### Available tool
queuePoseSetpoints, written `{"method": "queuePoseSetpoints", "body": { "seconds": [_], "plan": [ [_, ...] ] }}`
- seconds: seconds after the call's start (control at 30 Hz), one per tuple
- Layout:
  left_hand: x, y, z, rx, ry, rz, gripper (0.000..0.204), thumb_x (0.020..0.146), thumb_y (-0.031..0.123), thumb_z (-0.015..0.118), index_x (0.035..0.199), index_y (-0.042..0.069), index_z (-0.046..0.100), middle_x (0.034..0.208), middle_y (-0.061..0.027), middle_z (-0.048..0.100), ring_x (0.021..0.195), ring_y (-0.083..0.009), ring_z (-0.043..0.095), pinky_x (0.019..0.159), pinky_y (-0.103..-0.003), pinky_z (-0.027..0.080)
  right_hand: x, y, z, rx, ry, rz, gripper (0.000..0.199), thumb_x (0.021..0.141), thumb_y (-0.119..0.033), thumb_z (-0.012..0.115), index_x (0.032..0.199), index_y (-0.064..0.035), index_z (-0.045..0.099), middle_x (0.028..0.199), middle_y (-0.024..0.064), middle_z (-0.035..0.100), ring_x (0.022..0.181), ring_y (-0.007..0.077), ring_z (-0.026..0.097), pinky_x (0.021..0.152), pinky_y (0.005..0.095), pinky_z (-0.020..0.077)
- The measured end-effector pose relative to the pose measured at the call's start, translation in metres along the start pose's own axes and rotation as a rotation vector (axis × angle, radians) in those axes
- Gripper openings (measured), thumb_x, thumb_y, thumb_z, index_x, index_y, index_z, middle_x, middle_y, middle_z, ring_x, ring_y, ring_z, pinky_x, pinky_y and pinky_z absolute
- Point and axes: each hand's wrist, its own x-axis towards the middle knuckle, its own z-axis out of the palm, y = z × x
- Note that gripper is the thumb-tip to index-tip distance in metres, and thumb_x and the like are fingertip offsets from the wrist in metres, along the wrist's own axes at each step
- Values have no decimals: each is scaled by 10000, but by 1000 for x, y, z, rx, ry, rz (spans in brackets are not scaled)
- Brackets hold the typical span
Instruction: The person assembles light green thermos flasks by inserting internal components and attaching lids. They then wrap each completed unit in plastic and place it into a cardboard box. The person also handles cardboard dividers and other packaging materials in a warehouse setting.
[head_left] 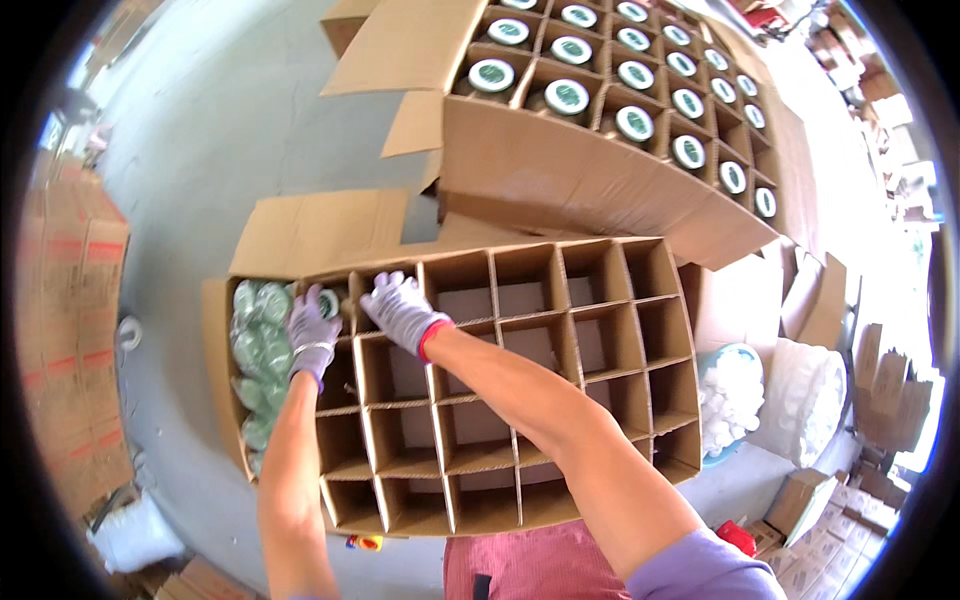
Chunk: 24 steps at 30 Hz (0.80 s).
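Both gloved hands sit at the far left corner of the near box (600, 440): the left hand (314, 328) curls round a green-capped jar (330, 302), while the right hand (398, 305) rests with loosely bent fingers on the divider (480, 325), holding nothing. Wrapped jars (258, 350) fill the left column; a full box (600, 170) stands beyond. Pressed down, the thin divider might buckle or shift, jamming the jar at its cell.

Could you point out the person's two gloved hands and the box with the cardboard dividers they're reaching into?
left hand (312, 325), head view, back of the glove.
right hand (402, 308), head view, back of the glove.
divided cardboard box (640, 300), head view, a bare divider strip.
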Motion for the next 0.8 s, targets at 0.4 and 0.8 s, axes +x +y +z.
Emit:
{"method": "queuePoseSetpoints", "body": {
  "seconds": [0.4, 0.8],
  "plan": [
    [-34, 25, -163, -431, 307, 98, 620, 767, 160, 778, 1290, -8, 491, 1192, -154, 563, 1075, -283, 557, 929, -393, 452, -178, 131, -266, 324, 792, -13, 579, 731, -157, 789, 1234, -31, 533, 1123, 165, 575, 1064, 336, 553, 932, 415, 470],
    [-174, 148, -92, -1135, 167, -147, 546, 838, 13, 610, 1361, 25, 452, 1186, -83, 573, 1005, -183, 596, 884, -315, 501, -301, 535, -323, -122, 862, 770, 618, 749, -344, 728, 1276, -72, 555, 1083, 244, 632, 1015, 374, 624, 878, 426, 500]
  ]
}}
